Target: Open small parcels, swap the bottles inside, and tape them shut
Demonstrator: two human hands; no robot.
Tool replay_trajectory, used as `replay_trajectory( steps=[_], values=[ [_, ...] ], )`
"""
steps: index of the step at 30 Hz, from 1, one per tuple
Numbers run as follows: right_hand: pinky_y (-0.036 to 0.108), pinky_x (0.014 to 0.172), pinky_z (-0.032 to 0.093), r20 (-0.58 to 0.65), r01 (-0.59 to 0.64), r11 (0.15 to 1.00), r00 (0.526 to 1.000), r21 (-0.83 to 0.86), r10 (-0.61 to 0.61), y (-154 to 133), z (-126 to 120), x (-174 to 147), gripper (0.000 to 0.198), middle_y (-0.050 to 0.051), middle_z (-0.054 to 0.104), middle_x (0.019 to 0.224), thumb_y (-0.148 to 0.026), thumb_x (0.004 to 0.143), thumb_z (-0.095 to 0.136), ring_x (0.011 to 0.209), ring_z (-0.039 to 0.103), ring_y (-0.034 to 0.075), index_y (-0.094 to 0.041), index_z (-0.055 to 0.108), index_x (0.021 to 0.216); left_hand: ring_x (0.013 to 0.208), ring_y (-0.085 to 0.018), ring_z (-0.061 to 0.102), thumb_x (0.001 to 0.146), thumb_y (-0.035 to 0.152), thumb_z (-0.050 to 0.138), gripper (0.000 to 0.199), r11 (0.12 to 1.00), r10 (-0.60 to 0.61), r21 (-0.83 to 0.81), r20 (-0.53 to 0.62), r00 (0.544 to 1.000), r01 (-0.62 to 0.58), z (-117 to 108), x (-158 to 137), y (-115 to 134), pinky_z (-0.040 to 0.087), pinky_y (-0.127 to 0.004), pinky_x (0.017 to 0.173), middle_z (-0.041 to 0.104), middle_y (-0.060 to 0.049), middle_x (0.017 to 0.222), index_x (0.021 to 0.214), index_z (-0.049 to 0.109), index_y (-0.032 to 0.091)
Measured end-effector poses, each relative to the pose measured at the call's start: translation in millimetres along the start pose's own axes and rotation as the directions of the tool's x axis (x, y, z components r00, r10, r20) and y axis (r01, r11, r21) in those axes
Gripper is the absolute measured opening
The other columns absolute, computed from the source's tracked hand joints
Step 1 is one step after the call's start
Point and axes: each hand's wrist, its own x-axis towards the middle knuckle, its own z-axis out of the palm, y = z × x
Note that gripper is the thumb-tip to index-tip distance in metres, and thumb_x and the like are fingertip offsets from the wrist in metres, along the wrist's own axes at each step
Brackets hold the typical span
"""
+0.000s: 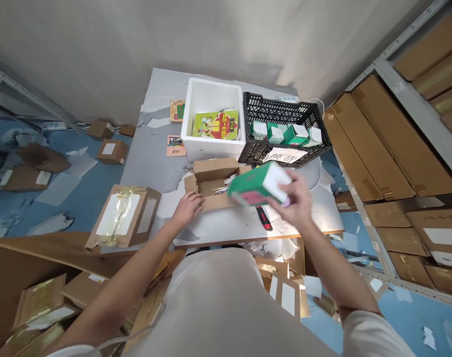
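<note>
In my right hand is a green and white box, tilted and slightly blurred, gripped at its white end. It is over the right side of an open cardboard box with some torn paper inside. My left hand has its curled fingers on the near left corner of that cardboard box. A red and black box cutter lies on the table just below the green and white box.
Behind stand a white foam box with yellow books and a black crate with several green and white boxes. A taped carton sits at the table's left. Shelves of cartons line the right; packages and paper litter the floor.
</note>
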Motion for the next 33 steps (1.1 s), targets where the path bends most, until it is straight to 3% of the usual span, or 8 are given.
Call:
replay_trajectory(
  steps=[3, 5, 8, 11, 16, 25, 29, 33],
  values=[
    [0.052, 0.083, 0.049, -0.223, -0.059, 0.98, 0.975, -0.189, 0.016, 59.7, -31.1, 83.7, 0.038, 0.013, 0.041, 0.123, -0.045, 0.076, 0.061, 0.12, 0.043, 0.031, -0.02, 0.054, 0.103, 0.118, -0.03, 0.049, 0.078, 0.028, 0.054, 0.023, 0.999, -0.037, -0.037, -0.06, 0.998, 0.035, 7.9, -2.7, 0.9, 0.039, -0.054, 0.101, 0.066, -0.009, 0.109, 0.098, 0.066, 0.025],
    [0.057, 0.089, 0.043, -0.322, -0.1, 0.955, 0.947, -0.278, 0.005, 108.7, -24.9, 147.4, 0.039, 0.013, 0.04, 0.121, -0.046, 0.082, 0.052, 0.121, 0.04, 0.03, -0.017, 0.053, 0.108, 0.119, -0.03, 0.048, 0.079, 0.028, 0.053, 0.024, 0.997, -0.068, -0.046, -0.085, 0.994, 0.065, 11.1, -4.3, 2.6, 0.039, -0.055, 0.101, 0.065, -0.009, 0.109, 0.099, 0.066, 0.025],
    [0.057, 0.093, 0.037, -0.433, -0.244, 0.926, 0.896, -0.287, 0.102, 172.5, 18.9, 228.9, 0.038, 0.012, 0.039, 0.115, -0.044, 0.084, 0.05, 0.115, 0.043, 0.028, -0.015, 0.052, 0.109, 0.121, -0.029, 0.047, 0.081, 0.028, 0.052, 0.024, 0.994, -0.105, -0.051, -0.105, 0.989, 0.1, 13.0, -5.6, 6.6, 0.039, -0.054, 0.102, 0.065, -0.009, 0.111, 0.101, 0.065, 0.025],
    [0.049, 0.094, 0.038, -0.457, -0.446, 0.871, 0.831, -0.207, 0.317, 204.6, 78.8, 267.0, 0.038, 0.01, 0.041, 0.108, -0.038, 0.078, 0.06, 0.106, 0.047, 0.025, -0.015, 0.052, 0.107, 0.121, -0.028, 0.048, 0.083, 0.027, 0.05, 0.024, 0.991, -0.133, -0.03, -0.109, 0.985, 0.13, 12.8, -5.9, 11.7, 0.04, -0.053, 0.102, 0.065, -0.008, 0.111, 0.102, 0.065, 0.025],
    [0.045, 0.087, 0.042, -0.095, -0.568, 0.778, 0.819, -0.27, 0.565, 212.1, 141.4, 243.9, 0.038, 0.009, 0.041, 0.102, -0.042, 0.076, 0.061, 0.091, 0.05, 0.021, -0.016, 0.055, 0.103, 0.123, -0.027, 0.047, 0.085, 0.026, 0.048, 0.024, 0.989, -0.143, 0.011, -0.112, 0.983, 0.145, 14.0, -9.6, 14.0, 0.041, -0.05, 0.101, 0.064, -0.007, 0.114, 0.104, 0.064, 0.025],
    [0.06, 0.094, 0.033, 0.192, -0.42, 0.804, 0.825, -0.421, 0.531, 207.4, 150.7, 212.5, 0.046, 0.014, 0.04, 0.126, -0.05, 0.081, 0.051, 0.111, 0.047, 0.033, -0.026, 0.055, 0.121, 0.129, -0.029, 0.042, 0.084, 0.026, 0.052, 0.027, 0.984, -0.175, -0.005, -0.178, 0.968, 0.177, 13.3, -13.1, 16.5, 0.039, -0.05, 0.104, 0.048, -0.01, 0.137, 0.109, 0.06, 0.024],
    [0.064, 0.1, 0.023, 0.118, -0.301, 0.891, 0.926, -0.341, 0.358, 181.9, 124.3, 179.8, 0.058, 0.016, 0.03, 0.142, -0.048, 0.082, 0.05, 0.132, 0.026, 0.036, -0.025, 0.041, 0.134, 0.135, -0.029, 0.033, 0.084, 0.026, 0.051, 0.038, 0.954, -0.299, -0.069, -0.286, 0.91, 0.292, 19.9, -25.4, 27.9, 0.033, -0.052, 0.108, 0.039, -0.01, 0.143, 0.122, 0.051, 0.025],
    [0.049, 0.102, 0.034, -0.109, -0.271, 0.961, 0.958, -0.058, 0.264, 160.2, 98.1, 79.5, 0.049, 0.015, 0.04, 0.135, -0.038, 0.087, 0.039, 0.127, 0.038, 0.026, -0.021, 0.039, 0.133, 0.135, -0.028, 0.034, 0.084, 0.021, 0.043, 0.053, 0.811, -0.581, -0.327, -0.366, 0.726, 0.484, 36.2, -49.8, 16.7, 0.04, -0.05, 0.103, 0.031, -0.015, 0.147, 0.136, 0.033, 0.02]
  ],
)
